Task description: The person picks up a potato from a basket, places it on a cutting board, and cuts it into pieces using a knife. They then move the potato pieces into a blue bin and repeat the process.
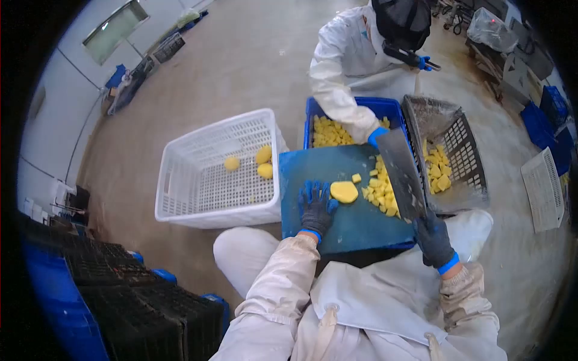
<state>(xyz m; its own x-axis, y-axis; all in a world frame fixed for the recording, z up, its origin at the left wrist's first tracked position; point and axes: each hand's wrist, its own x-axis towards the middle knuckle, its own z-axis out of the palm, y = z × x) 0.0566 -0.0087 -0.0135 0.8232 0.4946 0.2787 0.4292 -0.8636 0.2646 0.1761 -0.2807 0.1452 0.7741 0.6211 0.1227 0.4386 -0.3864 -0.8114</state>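
Observation:
My left hand [316, 209], in a dark glove with blue fingertips, lies flat with fingers apart on the blue-green cutting board [313, 165]. Right beside its thumb rests a peeled potato piece [344, 192], flat cut face up. One loose cube [356, 178] sits just beyond it. My right hand [435, 242], gloved too, is wrapped round the handle of a broad cleaver [400, 173]. The wide blade stands tilted at the board's right side, close to a heap of potato cubes [378, 192], and hides part of them.
A white basket [174, 204] with a few whole potatoes [264, 154] stands left. Behind the board, a co-worker's gloved hand [377, 136] reaches over a blue crate [310, 111] of cubes. A black lined crate [472, 162] with potato pieces stands right. Dark crates [144, 307] are stacked lower left.

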